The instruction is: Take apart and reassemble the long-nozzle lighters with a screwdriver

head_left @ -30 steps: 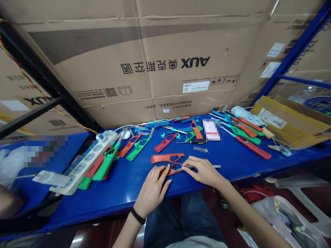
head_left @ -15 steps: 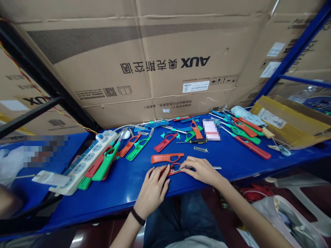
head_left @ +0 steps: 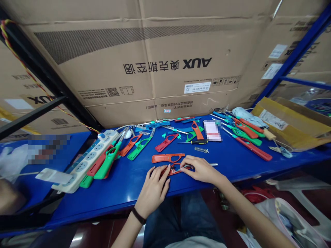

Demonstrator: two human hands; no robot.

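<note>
My left hand (head_left: pixel 154 184) is closed on a red-orange lighter shell half (head_left: pixel 178 172), holding it down on the blue table. Much of that shell is under the fingers. Thumb and forefinger of my right hand (head_left: pixel 198 168) pinch a small part at the shell's trigger loop; the fingertips hide what it is. A thin pale wire shows inside the loop. Beyond my right hand pokes the end of a metal tube (head_left: pixel 214 164). Just behind my hands lies a second orange shell half (head_left: pixel 168 158). Farther back are a red shell half (head_left: pixel 167 142) and a clear fuel tank (head_left: pixel 201 150).
A screwdriver (head_left: pixel 199 141) lies behind the tank. Assembled lighters (head_left: pixel 254 150) are heaped at right beside a yellow-taped carton (head_left: pixel 289 124). On the left, a power strip (head_left: pixel 85 162) has lighters (head_left: pixel 106 165) against it. A large cardboard box (head_left: pixel 165 41) walls off the back. Another person's arm (head_left: pixel 10 198) shows at far left.
My right fingertips have shifted slightly left and down over the trigger loop, and less of the metal tube shows beyond the hand. My left hand stays on the shell. The view has moved slightly.
</note>
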